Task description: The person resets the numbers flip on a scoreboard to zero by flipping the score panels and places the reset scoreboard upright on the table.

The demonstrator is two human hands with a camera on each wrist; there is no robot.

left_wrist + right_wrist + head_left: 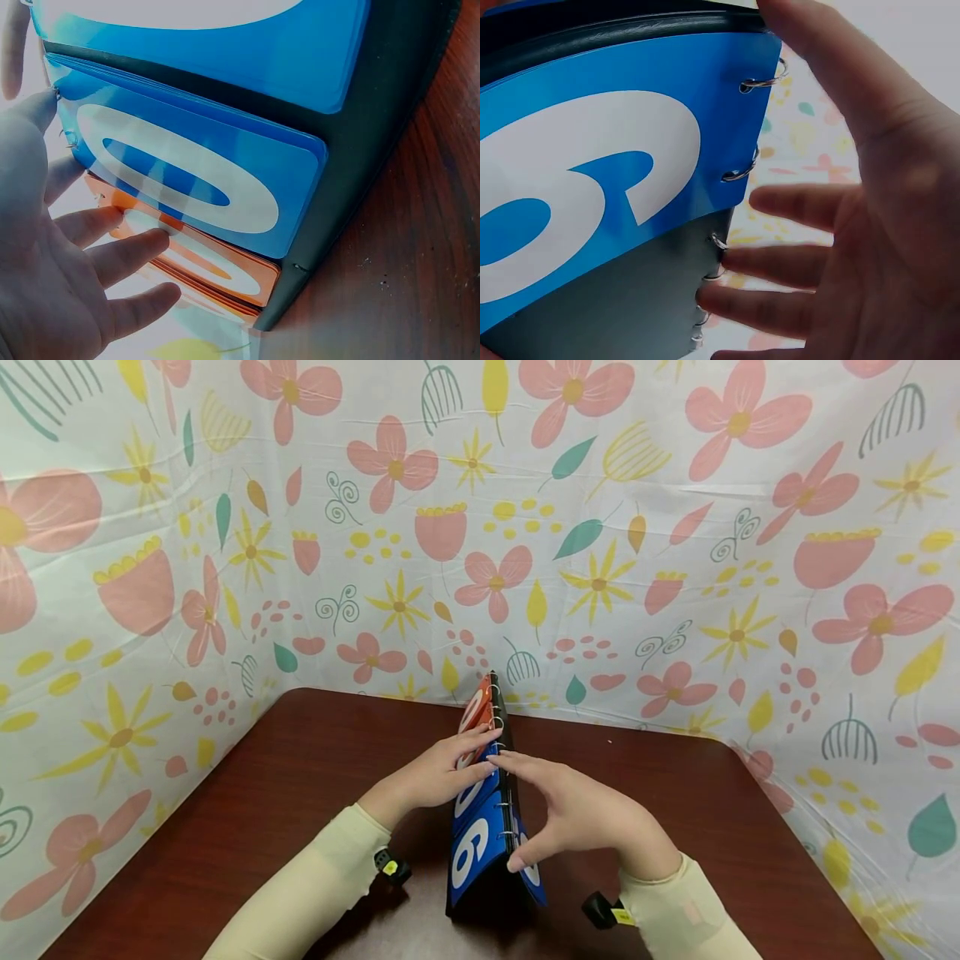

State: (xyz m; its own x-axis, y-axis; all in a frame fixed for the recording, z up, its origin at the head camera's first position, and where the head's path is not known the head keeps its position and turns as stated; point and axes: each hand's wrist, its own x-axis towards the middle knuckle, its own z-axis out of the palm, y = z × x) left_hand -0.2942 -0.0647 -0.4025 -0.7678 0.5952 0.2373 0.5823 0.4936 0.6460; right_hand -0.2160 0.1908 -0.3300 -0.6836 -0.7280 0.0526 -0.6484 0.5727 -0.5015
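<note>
A tabletop flip scoreboard (478, 852) stands tent-like on the table, its ringed spine pointing away from me. Blue cards with white digits and an orange card (217, 262) hang on its left side. My left hand (442, 768) reaches over that side, fingers extended toward the rings, thumb by the spine. In the left wrist view, the fingers of that hand (67, 277) spread beside a blue zero card (247, 187). My right hand (592, 810) hovers at the right side with fingers extended. Its thumb is near the front rings; a blue card (735, 60) hangs beside it.
The dark reddish-brown table (645, 777) extends on both sides of the scoreboard. A floral cloth (600, 635) hangs behind and around it. Black wrist devices with yellow labels (624, 917) sit below both wrists.
</note>
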